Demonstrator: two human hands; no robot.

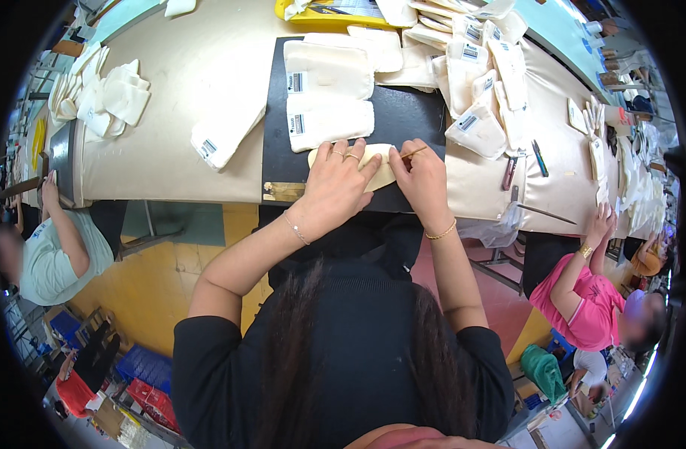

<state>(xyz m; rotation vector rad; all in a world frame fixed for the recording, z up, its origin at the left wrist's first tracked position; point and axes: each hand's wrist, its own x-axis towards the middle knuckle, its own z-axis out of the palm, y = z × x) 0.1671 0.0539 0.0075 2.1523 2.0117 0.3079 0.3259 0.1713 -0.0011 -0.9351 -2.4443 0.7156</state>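
Observation:
A cream padded cloth piece [384, 173] lies near the front edge of a black board [412, 120]. My left hand [337, 178] presses on it, fingers stretched out and spread, with rings on two of them. At the piece's right end, my right hand [421, 182] is closed in a pinch round a thin brown stick [414, 153], pencil-like, whose tip I cannot make out. Just beyond my hands, two more cream pads with printed labels lie one above the other: the nearer pad [332, 123] and the farther pad [332, 67].
Piles of cream pads stand at the far right [474, 71] and far left [107, 97]. A loose pad [227, 142] lies left of the board. Dark red snips [510, 172] and a teal-handled tool [539, 159] rest at right. A yellow tray [343, 16] sits behind. People work on both sides.

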